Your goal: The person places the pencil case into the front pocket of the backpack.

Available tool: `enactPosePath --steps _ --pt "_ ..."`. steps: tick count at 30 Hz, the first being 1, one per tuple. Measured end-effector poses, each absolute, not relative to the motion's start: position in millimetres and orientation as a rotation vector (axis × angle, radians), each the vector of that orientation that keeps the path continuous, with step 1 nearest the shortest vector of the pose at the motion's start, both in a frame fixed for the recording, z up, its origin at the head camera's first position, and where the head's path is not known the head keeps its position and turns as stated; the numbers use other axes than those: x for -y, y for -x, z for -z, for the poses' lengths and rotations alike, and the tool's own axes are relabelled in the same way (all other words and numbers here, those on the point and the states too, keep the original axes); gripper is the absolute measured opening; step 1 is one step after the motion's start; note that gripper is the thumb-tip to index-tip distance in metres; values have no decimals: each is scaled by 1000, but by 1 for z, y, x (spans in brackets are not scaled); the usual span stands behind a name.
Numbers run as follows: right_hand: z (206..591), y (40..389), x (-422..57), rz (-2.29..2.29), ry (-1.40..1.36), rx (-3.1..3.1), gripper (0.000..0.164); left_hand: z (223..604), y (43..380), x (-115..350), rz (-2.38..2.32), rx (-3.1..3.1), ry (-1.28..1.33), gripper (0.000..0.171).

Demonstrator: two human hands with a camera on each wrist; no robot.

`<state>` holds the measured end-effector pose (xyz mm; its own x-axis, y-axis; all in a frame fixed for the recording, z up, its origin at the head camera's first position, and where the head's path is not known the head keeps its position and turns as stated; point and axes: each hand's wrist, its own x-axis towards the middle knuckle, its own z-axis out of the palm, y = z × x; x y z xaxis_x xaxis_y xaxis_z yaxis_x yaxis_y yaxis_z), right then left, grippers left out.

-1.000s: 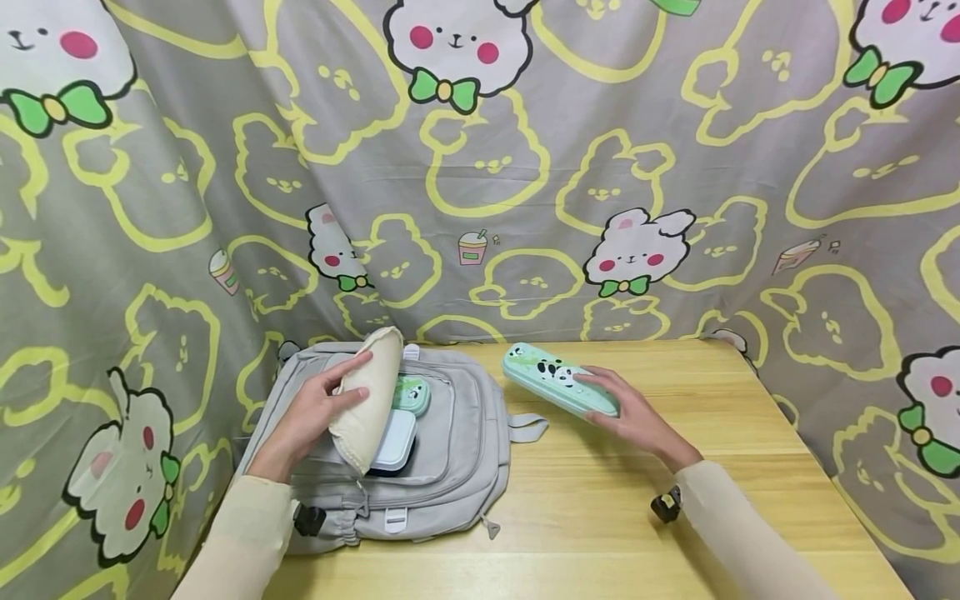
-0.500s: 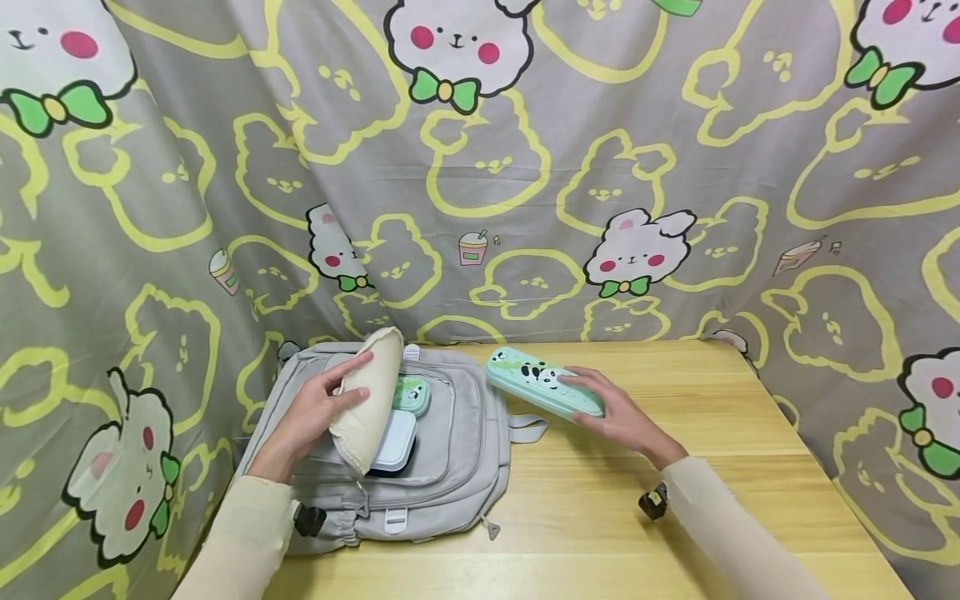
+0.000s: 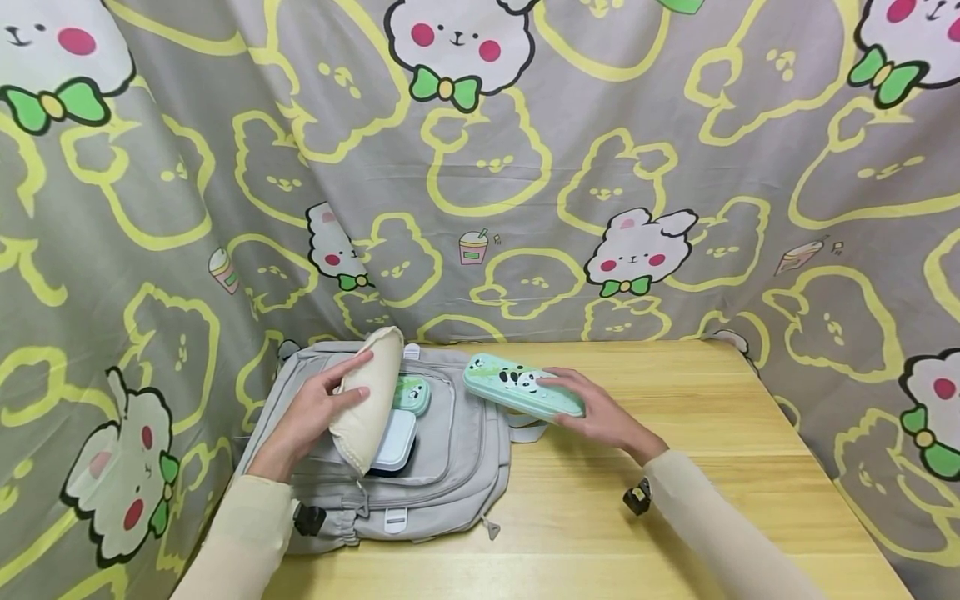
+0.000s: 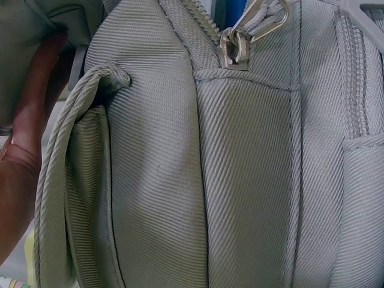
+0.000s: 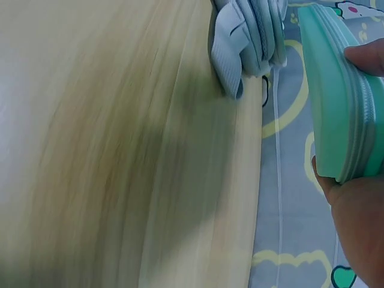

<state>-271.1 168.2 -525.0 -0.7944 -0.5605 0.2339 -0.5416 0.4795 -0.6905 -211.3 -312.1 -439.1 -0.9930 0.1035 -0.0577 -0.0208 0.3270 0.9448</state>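
A grey backpack [image 3: 472, 467] lies on the table with its front pocket unzipped. My left hand [image 3: 318, 412] holds the pocket's cream-lined flap [image 3: 375, 400] folded back. Inside the opening show a mint-green case [image 3: 412, 394] with a panda print and a white-lidded box [image 3: 395, 440]. My right hand [image 3: 600, 408] grips one end of a mint pencil case [image 3: 517, 385] with pandas on its lid, its far end over the backpack's right edge. The right wrist view shows the thumb on the zipped side of the pencil case [image 5: 333, 96], raised over the table.
The wooden table [image 3: 675, 500] runs up to a patterned grey curtain [image 3: 510, 183] at the back and sides. A backpack strap [image 3: 528, 429] loops out onto the wood. A zipper pull [image 4: 234, 51] shows in the left wrist view.
My right hand has carried the pencil case leftward, from over the table to the backpack's right edge. The left hand and the flap have stayed put.
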Motion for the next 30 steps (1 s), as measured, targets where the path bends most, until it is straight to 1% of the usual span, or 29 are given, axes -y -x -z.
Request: enactPosePath --steps 17,30 --pt "522 279 -136 1232 1051 -2618 64 439 211 312 -1745 -2485 -80 63" --pt "519 282 -114 1199 1115 -2586 62 439 211 311 -1754 -2483 -82 62"
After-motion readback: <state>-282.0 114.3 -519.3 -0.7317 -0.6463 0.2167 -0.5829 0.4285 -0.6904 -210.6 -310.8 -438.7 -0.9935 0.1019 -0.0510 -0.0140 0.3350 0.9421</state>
